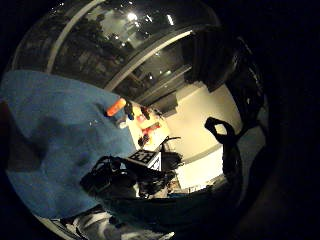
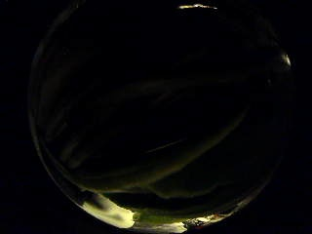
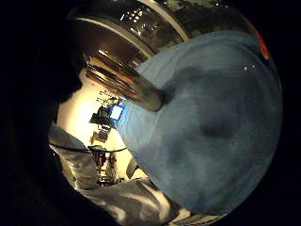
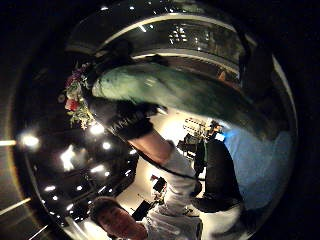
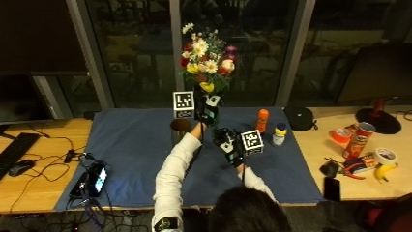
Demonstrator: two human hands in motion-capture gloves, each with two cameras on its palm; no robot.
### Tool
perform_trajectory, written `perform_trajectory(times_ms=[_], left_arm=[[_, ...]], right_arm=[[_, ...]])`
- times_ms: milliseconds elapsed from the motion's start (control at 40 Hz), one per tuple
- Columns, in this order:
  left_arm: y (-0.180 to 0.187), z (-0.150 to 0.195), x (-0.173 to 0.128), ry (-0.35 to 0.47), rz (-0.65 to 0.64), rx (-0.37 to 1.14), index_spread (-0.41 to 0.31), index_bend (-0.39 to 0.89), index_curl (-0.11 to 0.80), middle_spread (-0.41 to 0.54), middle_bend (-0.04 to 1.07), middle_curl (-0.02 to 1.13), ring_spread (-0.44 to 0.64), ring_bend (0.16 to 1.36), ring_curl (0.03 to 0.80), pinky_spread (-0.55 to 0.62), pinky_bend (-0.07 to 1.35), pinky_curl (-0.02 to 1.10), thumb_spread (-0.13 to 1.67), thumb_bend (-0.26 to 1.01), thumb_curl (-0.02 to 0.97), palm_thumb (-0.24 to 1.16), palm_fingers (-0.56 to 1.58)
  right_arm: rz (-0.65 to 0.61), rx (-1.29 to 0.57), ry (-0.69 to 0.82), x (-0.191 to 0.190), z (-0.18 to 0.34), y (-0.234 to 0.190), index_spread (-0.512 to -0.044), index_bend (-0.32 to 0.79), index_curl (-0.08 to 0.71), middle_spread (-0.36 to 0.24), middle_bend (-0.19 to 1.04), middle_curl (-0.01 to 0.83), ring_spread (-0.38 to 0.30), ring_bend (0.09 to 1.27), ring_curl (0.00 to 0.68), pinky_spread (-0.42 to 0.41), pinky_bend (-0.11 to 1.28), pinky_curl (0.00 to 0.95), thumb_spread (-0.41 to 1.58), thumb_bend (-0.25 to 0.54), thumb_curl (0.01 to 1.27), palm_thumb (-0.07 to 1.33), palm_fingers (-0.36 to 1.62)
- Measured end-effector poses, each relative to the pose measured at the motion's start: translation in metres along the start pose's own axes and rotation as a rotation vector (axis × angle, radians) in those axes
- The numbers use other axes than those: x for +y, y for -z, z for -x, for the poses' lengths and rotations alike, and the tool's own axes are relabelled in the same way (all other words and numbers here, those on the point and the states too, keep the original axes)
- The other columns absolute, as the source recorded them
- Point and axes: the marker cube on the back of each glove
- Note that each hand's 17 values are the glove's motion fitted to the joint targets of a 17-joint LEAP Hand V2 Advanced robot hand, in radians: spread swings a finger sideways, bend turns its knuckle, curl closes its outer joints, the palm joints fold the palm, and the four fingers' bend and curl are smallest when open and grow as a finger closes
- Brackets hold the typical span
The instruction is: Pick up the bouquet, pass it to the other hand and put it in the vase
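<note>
Two hands are up over the blue cloth on the bench: the left hand is raised and wrapped round the stems of the bouquet, holding it upright in the air, while the right hand hangs lower, just beside it; I cannot tell whether its fingers are spread or curled. What may be the vase, a dark round-mouthed shape, stands on the cloth just left of the raised forearm, too dim to be sure. Judging from this, the risk lies in the handover: if the left lets go before the right has closed on the stems, the flowers could drop onto the orange bottle and small white bottle close by. The heavy head could also tip. Beyond the bench, dark windows; a red can, tape rolls and a banana lie at the right end, a keyboard and mouse at the left
</note>
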Motion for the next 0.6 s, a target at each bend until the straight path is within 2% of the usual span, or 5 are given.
perform_trajectory(times_ms=[75,150,200,325,599], left_arm=[[0.01,-0.019,-0.024,-0.038,-0.058,-0.009,-0.317,0.49,0.431,-0.315,0.71,0.52,-0.37,0.76,0.423,-0.36,0.57,0.4,0.16,-0.03,0.632,0.87,1.39],[0.025,-0.03,-0.037,-0.067,-0.104,-0.056,-0.322,0.49,0.443,-0.32,0.72,0.53,-0.37,0.76,0.429,-0.36,0.57,0.41,0.14,-0.03,0.643,0.87,1.39],[0.037,-0.038,-0.045,-0.079,-0.139,-0.101,-0.322,0.48,0.45,-0.322,0.72,0.53,-0.37,0.76,0.433,-0.37,0.57,0.41,0.13,-0.03,0.649,0.86,1.39],[0.069,-0.051,-0.068,-0.119,-0.244,-0.208,-0.324,0.48,0.466,-0.329,0.72,0.53,-0.38,0.76,0.44,-0.36,0.57,0.41,0.11,-0.03,0.662,0.86,1.39],[0.117,-0.053,-0.08,-0.084,-0.334,-0.218,-0.328,0.46,0.494,-0.333,0.72,0.53,-0.38,0.74,0.448,-0.36,0.57,0.42,0.1,-0.03,0.688,0.86,1.39]], right_arm=[[0.028,0.09,0.103,-0.006,0.006,0.002,-0.241,0.17,0.488,-0.137,0.49,0.485,-0.168,0.65,0.422,-0.184,0.55,0.399,0.67,-0.042,0.62,0.84,0.95],[0.01,0.154,-0.019,-0.004,0.01,0.009,-0.243,0.19,0.49,-0.125,0.48,0.477,-0.158,0.58,0.406,-0.11,0.44,0.379,0.77,-0.066,0.59,0.74,0.87],[0.0,0.218,-0.069,-0.005,0.011,0.017,-0.247,0.18,0.485,-0.111,0.46,0.468,-0.134,0.51,0.385,-0.011,0.4,0.366,0.83,-0.101,0.55,0.63,0.79],[-0.004,0.325,-0.115,-0.008,0.021,0.035,-0.263,0.11,0.446,-0.108,0.35,0.433,-0.074,0.41,0.361,0.13,0.43,0.364,0.9,-0.069,0.5,0.54,0.6],[-0.019,0.306,-0.167,-0.018,0.016,0.05,-0.284,0.13,0.377,-0.091,0.26,0.393,0.017,0.33,0.315,0.249,0.41,0.333,0.98,-0.035,0.44,0.49,0.51]])
